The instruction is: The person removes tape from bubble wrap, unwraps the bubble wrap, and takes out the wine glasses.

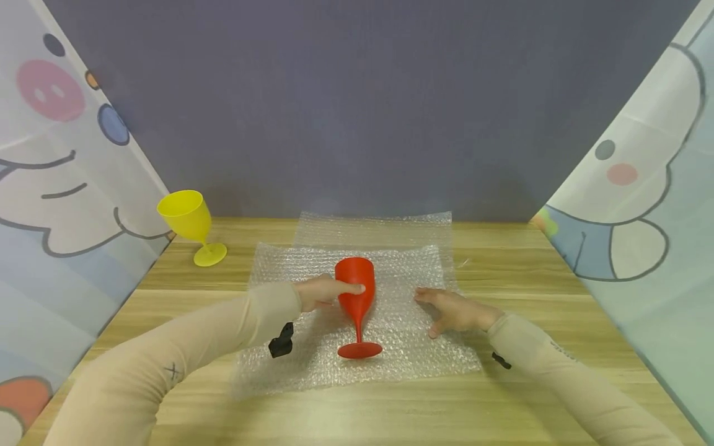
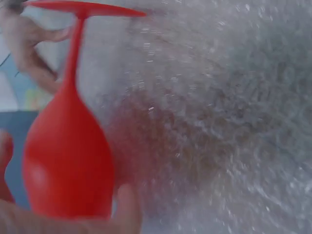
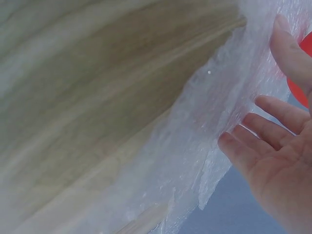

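A red goblet [image 1: 356,303] lies over the bubble wrap [image 1: 401,347], its bowl away from me and its round foot toward me. My left hand [image 1: 323,291] grips the bowl from the left, thumb across its top; in the left wrist view the red goblet [image 2: 68,156] has fingers about the bowl. Whether the goblet touches the wrap is hard to tell. To the right, my right hand [image 1: 454,310] hovers at the wrap's right part, holding nothing. Its fingers are spread and relaxed in the right wrist view, where the right hand [image 3: 278,151] faces the wrap.
A yellow goblet [image 1: 189,220] stands upright at the back left of the wooden table [image 1: 357,415]. Another bubble wrap sheet [image 1: 379,230] lies behind, partly under the front one. A grey wall [image 1: 357,111] closes the back; cartoon-printed cloths [image 1: 641,186] flank both sides.
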The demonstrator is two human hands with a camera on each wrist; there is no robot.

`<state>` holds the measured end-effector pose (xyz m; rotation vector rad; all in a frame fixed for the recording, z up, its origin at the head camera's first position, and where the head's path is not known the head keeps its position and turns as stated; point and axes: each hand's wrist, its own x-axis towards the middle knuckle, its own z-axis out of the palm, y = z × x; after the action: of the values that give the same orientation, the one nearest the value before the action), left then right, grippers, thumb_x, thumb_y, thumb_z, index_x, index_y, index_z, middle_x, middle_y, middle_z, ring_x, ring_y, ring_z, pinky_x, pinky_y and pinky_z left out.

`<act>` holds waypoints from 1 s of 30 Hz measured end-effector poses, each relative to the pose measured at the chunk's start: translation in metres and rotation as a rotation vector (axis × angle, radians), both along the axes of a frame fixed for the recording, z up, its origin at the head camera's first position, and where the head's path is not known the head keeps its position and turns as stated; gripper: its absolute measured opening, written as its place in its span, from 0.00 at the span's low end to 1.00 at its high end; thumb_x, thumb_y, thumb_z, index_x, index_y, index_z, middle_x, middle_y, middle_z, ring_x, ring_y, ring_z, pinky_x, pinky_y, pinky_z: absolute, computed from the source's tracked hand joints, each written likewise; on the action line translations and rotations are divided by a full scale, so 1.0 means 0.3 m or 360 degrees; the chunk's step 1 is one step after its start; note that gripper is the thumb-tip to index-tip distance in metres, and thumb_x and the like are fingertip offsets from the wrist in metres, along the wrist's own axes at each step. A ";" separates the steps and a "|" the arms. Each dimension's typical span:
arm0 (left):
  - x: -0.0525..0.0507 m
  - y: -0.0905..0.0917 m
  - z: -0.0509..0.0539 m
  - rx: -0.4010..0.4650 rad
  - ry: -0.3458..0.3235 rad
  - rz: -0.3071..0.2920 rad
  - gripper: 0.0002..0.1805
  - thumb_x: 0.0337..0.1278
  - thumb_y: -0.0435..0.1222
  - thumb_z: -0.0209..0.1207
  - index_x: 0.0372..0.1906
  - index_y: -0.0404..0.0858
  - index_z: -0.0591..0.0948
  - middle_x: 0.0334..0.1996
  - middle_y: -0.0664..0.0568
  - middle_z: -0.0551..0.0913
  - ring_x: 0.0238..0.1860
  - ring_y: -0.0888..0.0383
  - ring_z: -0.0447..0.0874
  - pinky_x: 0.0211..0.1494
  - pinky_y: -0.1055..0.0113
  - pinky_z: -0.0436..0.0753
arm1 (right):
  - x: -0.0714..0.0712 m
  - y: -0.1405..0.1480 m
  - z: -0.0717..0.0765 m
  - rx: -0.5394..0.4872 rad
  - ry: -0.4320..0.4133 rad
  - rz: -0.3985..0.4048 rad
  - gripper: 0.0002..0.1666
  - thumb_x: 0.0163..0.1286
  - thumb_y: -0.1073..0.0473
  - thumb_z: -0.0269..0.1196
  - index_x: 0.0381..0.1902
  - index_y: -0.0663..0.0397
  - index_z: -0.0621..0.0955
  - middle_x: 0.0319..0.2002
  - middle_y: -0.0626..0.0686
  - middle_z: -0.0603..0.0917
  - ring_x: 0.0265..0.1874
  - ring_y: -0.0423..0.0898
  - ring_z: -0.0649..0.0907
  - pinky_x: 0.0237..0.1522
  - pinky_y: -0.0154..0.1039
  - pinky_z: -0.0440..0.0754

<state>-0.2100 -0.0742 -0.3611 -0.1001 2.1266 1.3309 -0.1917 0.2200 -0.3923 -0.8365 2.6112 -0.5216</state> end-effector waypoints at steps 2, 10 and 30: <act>-0.003 0.024 -0.019 -0.0078 0.0059 0.0102 0.49 0.43 0.52 0.65 0.62 0.27 0.57 0.59 0.39 0.65 0.59 0.45 0.67 0.62 0.52 0.70 | 0.001 -0.002 -0.002 -0.0015 -0.0012 -0.0004 0.48 0.44 0.57 0.71 0.62 0.69 0.65 0.67 0.67 0.58 0.66 0.64 0.59 0.66 0.59 0.55; 0.002 0.083 -0.065 -0.0099 0.0085 0.0311 0.48 0.38 0.53 0.67 0.60 0.30 0.60 0.50 0.42 0.73 0.49 0.49 0.75 0.55 0.56 0.75 | 0.001 -0.002 -0.015 -0.0021 -0.0009 -0.0013 0.48 0.43 0.57 0.71 0.62 0.69 0.65 0.67 0.66 0.58 0.66 0.64 0.59 0.67 0.59 0.55; -0.023 0.096 -0.051 0.0030 0.0064 0.0194 0.42 0.38 0.47 0.67 0.57 0.31 0.61 0.45 0.43 0.75 0.41 0.52 0.79 0.47 0.62 0.81 | 0.000 0.006 -0.008 -0.0049 0.0000 -0.0005 0.48 0.42 0.58 0.71 0.61 0.70 0.66 0.67 0.66 0.59 0.66 0.64 0.60 0.66 0.59 0.55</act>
<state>-0.2170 -0.0453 -0.3763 -0.1996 2.1706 1.4335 -0.1916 0.2218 -0.3948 -0.8420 2.6114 -0.5644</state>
